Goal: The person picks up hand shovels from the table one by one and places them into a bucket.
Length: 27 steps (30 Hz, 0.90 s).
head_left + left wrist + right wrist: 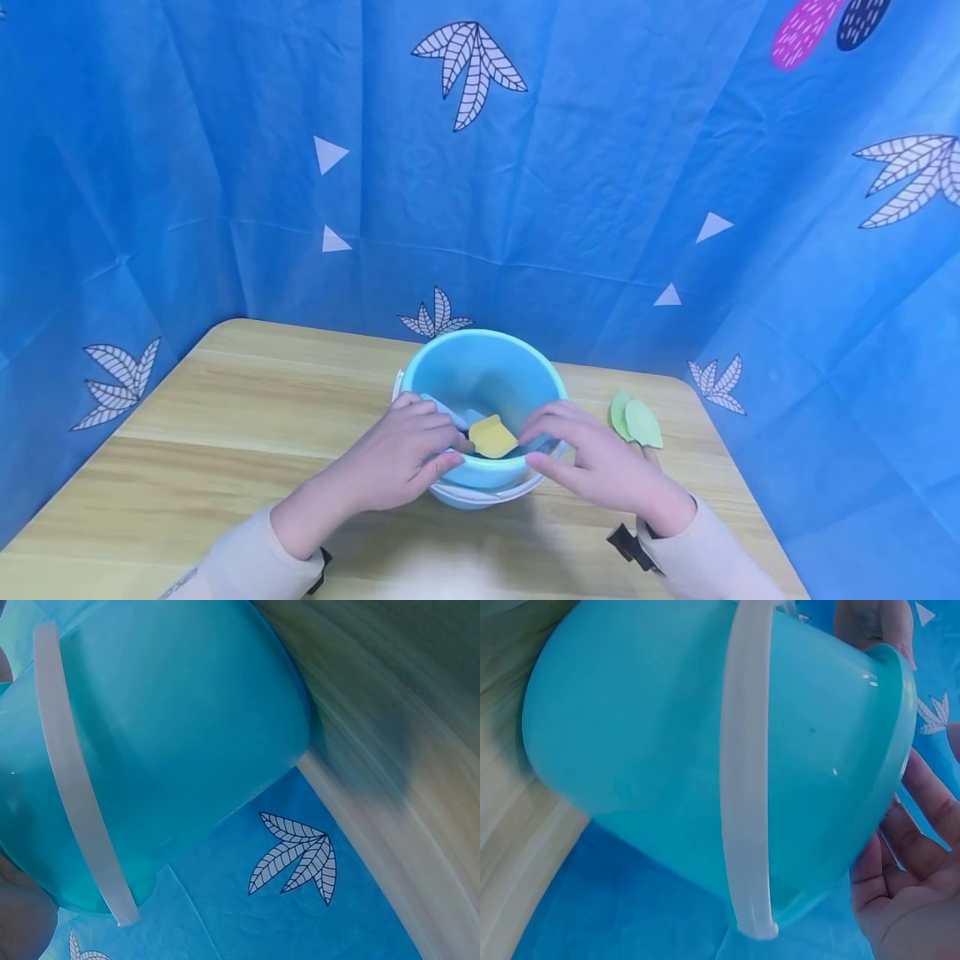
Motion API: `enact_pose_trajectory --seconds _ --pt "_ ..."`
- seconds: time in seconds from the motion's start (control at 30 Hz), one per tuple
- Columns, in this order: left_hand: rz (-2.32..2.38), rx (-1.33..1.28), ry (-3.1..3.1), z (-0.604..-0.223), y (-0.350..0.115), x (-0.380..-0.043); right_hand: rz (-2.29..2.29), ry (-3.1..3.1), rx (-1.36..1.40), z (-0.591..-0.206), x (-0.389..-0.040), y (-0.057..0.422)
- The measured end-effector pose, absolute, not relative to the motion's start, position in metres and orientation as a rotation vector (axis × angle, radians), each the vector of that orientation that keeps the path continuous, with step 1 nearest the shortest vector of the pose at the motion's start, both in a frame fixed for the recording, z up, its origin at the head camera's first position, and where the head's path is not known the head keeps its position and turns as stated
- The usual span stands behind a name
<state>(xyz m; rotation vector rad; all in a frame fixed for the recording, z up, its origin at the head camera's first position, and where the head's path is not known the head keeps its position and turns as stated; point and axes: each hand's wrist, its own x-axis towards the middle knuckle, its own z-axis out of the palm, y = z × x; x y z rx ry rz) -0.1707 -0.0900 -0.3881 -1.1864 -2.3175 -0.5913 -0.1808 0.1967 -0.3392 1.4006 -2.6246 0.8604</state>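
Bending the left grip (401,454) over the near left edge of the light blue bucket (483,335), with fingertips inside the opening and thumb at the rim; being unable to tell in these views whether to call that a grasp on the rim, on something inside, or only a touch. Resting the right grip (600,467) loose and released at the near right edge of the bucket, with thumb apart from the lightly bent fingers and with palm turned toward the right wrist camera. Seeing the bucket standing upright on the wood-grain counter (247,400), with its whitish handle (746,765) hanging down around the near side, below the rim. Finding a yellow piece (493,437) inside the bucket, between both grips, with a small brown part (467,447) next to the left fingertips. Spotting also a light blue piece (452,417) in there, just beside the left fingers and partly hidden by them. Seeing two green leaf-shaped pieces (643,423) on the counter beyond the right grip, with brownish stems partly hidden. Facing a blue cloth (600,108) printed with white leaves and triangles, behind the counter.
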Motion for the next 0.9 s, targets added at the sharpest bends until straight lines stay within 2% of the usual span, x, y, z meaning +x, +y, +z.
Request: enact_pose_trajectory --seconds 0.3,0.53,0.9 --pt "-0.590 -1.188 -2.300 -0.389 -0.090 -0.172 0.994 -2.448 1.317 -0.338 -0.189 0.214" --pt "-0.588 -1.184 -2.310 -0.389 -0.088 -0.170 0.918 -2.563 1.050 -0.342 -0.200 0.245" --pt "-0.587 -1.174 -2.324 -0.390 -0.089 -0.172 0.877 -2.755 0.710 -0.373 -0.220 0.291"
